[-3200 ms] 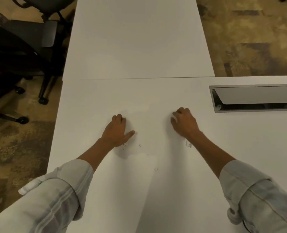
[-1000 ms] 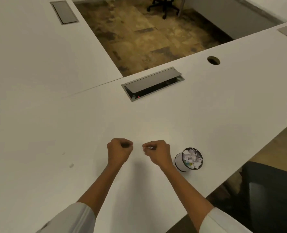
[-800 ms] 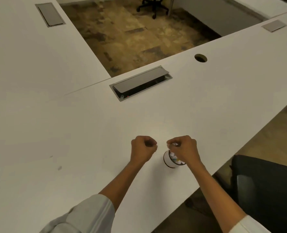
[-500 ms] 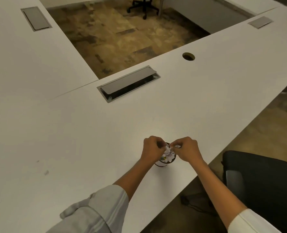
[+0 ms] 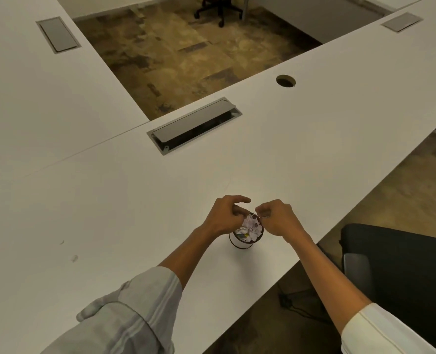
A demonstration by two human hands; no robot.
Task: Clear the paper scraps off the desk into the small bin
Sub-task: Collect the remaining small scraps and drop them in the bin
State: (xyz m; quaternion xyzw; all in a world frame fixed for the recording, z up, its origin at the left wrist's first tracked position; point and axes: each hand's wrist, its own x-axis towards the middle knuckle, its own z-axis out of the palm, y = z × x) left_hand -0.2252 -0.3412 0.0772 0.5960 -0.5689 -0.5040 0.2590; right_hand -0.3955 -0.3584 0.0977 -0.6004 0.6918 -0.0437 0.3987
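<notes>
Left hand: the left hand is over the near-left rim of the small bin, fingers loosening; the forefinger reaches out while the rest are loosely curled. Half a second ago it was a tighter fist beside the rim, so it reads as letting its load go. Whether any paper is left in it cannot be told.

Right hand: the right hand hangs at the far-right rim, thumb and forefinger pinched together on what looks like a thin white sliver; too small to be sure.

Bin: stands on the desk close to its near edge, between the two hands, upright, heaped with paper scraps up to the rim.

What changed: a second ago both clenched hands were left of the bin; now they meet above it. Three seconds ago they were gathering bits from another stretch of desk.

Meaning for the task: this handful is judged to be going in now.

Left over: two small scraps lie well to the left on the desk, so at least one more trip seems needed.

Risk: the bin is nearly full, so light pieces may spill off the heap.
</notes>
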